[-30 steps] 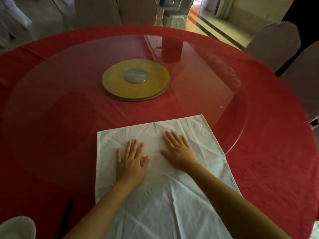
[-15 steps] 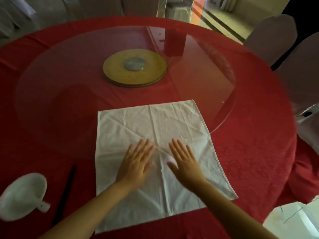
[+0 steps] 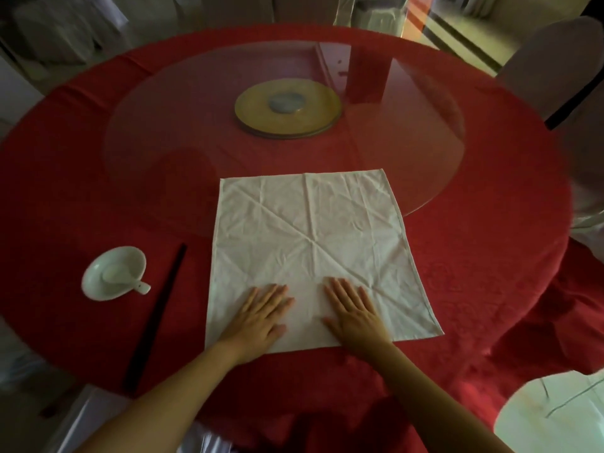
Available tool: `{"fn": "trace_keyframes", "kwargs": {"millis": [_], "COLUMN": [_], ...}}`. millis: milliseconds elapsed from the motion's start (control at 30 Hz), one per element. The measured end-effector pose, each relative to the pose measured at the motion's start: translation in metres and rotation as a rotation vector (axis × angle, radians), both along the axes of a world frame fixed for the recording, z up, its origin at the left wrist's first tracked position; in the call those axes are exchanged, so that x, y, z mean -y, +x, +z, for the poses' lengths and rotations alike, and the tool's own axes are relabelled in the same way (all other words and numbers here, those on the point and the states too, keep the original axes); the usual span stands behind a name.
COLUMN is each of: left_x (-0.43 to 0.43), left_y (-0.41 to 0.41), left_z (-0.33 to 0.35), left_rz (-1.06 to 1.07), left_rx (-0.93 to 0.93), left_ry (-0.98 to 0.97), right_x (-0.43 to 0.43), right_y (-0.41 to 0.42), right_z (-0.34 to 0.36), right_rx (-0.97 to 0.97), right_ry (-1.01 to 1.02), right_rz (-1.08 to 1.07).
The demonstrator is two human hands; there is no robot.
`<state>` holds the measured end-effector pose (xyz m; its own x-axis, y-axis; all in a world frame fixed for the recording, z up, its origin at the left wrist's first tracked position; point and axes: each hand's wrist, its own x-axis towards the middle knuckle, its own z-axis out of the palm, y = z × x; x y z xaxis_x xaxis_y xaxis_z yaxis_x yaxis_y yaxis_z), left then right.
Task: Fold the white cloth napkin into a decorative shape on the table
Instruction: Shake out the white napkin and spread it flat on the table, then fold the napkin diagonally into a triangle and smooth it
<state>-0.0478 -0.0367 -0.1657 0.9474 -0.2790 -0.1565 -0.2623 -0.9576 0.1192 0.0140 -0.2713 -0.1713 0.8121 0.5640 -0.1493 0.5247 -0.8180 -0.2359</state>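
The white napkin (image 3: 310, 253) lies spread flat and creased on the red tablecloth (image 3: 474, 289), its far edge on the glass turntable (image 3: 196, 119). The left hand (image 3: 261, 317) and right hand (image 3: 354, 313) rest palms-down on its near part, fingers extended, grasping nothing

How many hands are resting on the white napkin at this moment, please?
2. The left hand lies flat on the near-left part of the white napkin; the right hand lies flat beside it, nearer the middle. None seems hidden.
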Motion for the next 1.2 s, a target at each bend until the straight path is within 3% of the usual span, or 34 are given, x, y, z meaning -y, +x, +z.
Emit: {"fn": "trace_keyframes", "kwargs": {"millis": [333, 500, 667, 767, 867, 967, 1067, 1200], "left_x": [0.003, -0.042, -0.071, -0.076, -0.074, -0.067, -0.061, -0.054], "left_y": [-0.066, -0.084, -0.101, -0.103, -0.107, -0.109, -0.091, -0.045], "left_z": [0.009, 0.035, 0.025, 0.029, 0.033, 0.038, 0.055, 0.099], "left_rz": [0.003, -0.015, -0.011, -0.1, -0.183, -0.089, 0.049, 0.079], "left_rx": [-0.031, 0.092, -0.108, -0.047, 0.236, 0.286, 0.256, 0.167], "left_ry": [-0.094, -0.077, -0.205, -0.177, -0.139, -0.234, -0.398, -0.572], "right_x": [0.017, -0.029, -0.075, -0.081, -0.084, -0.09, -0.105, -0.116], "right_y": [-0.047, -0.07, -0.096, -0.109, -0.121, -0.128, -0.126, -0.104], "right_z": [0.021, 0.041, 0.044, 0.042, 0.044, 0.05, 0.061, 0.089], "right_rx": [-0.087, -0.01, 0.015, 0.164, 0.225, 0.256, 0.051, -0.04], "right_ry": [-0.093, -0.009, -0.029, -0.057, -0.068, -0.087, 0.074, 0.412], "right_rz": [0.027, 0.162, 0.318, 0.268, 0.237, 0.178, 0.123, -0.237]}}
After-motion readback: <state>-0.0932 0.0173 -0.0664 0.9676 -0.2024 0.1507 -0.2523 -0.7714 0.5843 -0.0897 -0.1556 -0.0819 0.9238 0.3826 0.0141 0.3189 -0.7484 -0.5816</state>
